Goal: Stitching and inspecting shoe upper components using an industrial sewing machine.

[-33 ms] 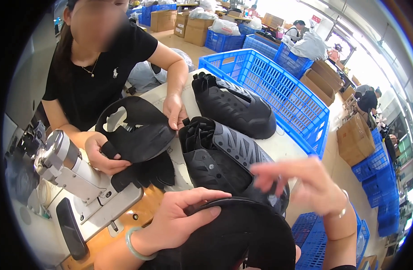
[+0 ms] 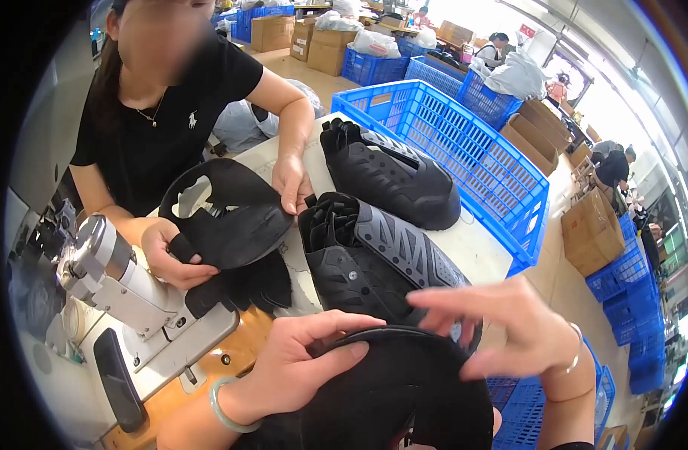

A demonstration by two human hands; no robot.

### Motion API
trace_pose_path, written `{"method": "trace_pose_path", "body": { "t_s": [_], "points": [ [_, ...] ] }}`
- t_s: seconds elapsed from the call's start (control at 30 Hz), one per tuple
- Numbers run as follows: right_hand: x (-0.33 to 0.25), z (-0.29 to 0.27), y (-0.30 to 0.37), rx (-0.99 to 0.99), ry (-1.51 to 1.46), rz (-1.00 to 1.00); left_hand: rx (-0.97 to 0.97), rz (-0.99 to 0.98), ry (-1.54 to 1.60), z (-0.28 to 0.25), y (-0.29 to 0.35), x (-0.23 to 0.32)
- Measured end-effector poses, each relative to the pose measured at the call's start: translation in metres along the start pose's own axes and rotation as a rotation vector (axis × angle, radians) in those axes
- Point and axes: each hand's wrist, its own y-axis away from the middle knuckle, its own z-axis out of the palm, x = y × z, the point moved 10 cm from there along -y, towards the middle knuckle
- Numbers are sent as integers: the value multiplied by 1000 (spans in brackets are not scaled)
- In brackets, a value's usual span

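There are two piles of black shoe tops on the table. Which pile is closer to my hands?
The nearer stack of black shoe uppers, just beyond your left hand and right hand. The other stack lies farther off, beside the blue crate.

The black shoe piece [image 2: 404, 397] runs off the lower picture edge, its underside unseen. The left hand [image 2: 299, 364] covers its near rim. The coworker's face is blurred. Far boxes [image 2: 325, 49] are too small to tell apart.
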Motion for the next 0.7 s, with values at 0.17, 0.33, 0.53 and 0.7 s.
{"method": "trace_pose_path", "body": {
  "t_s": [0.17,0.33,0.53,0.7],
  "points": [
    [5,20,2,-112,94,230,-44,51,16,4,-5,3],
    [27,7,13,43,-230,433,-64,-17,368,6,-6,-2],
    [25,8,13,35,-241,383,-54,-50,258,2,0,-6],
    [30,9,14,40,-321,436,-62,-8,275,3,-2,-4]
  ]
}}
